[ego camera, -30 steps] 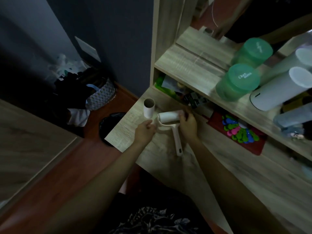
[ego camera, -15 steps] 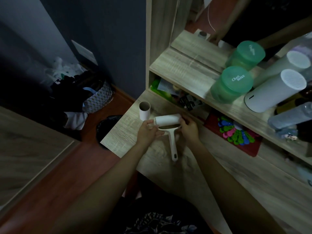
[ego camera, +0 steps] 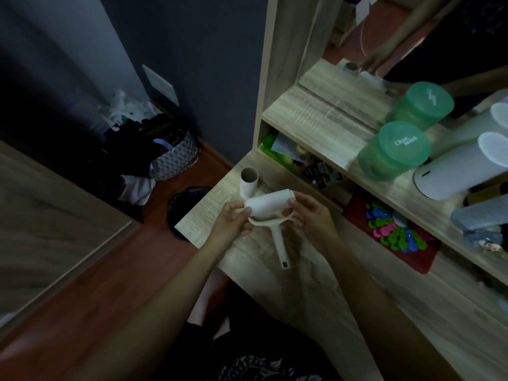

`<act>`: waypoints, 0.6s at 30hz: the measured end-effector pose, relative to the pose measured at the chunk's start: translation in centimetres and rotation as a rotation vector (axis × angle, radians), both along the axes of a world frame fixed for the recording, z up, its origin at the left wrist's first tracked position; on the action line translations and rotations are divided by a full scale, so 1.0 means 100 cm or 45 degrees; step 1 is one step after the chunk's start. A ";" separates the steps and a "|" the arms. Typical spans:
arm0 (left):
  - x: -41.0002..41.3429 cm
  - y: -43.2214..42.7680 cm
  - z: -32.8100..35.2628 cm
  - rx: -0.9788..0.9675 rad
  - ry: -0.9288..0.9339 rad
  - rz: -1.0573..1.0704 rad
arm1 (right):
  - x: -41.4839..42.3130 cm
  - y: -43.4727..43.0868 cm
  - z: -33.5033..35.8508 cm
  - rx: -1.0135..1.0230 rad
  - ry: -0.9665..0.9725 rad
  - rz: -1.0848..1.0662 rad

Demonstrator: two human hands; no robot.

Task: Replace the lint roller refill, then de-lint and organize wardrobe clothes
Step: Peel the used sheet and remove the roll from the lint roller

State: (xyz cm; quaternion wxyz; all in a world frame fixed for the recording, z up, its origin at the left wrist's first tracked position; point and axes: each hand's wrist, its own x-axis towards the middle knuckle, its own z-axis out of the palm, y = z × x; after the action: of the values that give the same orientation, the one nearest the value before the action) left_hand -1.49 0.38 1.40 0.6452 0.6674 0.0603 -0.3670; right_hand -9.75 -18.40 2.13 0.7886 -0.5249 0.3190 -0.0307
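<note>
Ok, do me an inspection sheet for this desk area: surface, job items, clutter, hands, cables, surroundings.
Surface: light wood desk, wood-grain top.
Job's things: lint roller with white refill, held over the desk; empty cardboard core upright near the far left corner.
Clutter: green tub and white cylinder on the shelf; coloured clips on a red tray.
Hands: left hand grips the roller's left end; right hand pinches its right end.
Cables: thin white cord, seen in the mirror only.
Surroundings: basket of clothes and black bin on the floor.
</note>
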 end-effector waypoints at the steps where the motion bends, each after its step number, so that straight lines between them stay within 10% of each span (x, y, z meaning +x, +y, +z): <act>1: -0.002 0.003 0.000 -0.008 0.003 0.016 | 0.002 0.000 0.000 -0.022 0.012 0.034; 18: -0.024 0.037 0.003 -0.174 -0.076 0.269 | 0.024 0.021 0.007 -0.119 0.040 0.322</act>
State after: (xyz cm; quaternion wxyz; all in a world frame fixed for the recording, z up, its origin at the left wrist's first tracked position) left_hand -3.90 4.04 1.67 0.7257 0.6224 0.0861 -0.2802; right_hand -7.36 -16.32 2.82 0.7558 -0.5974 0.2608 0.0624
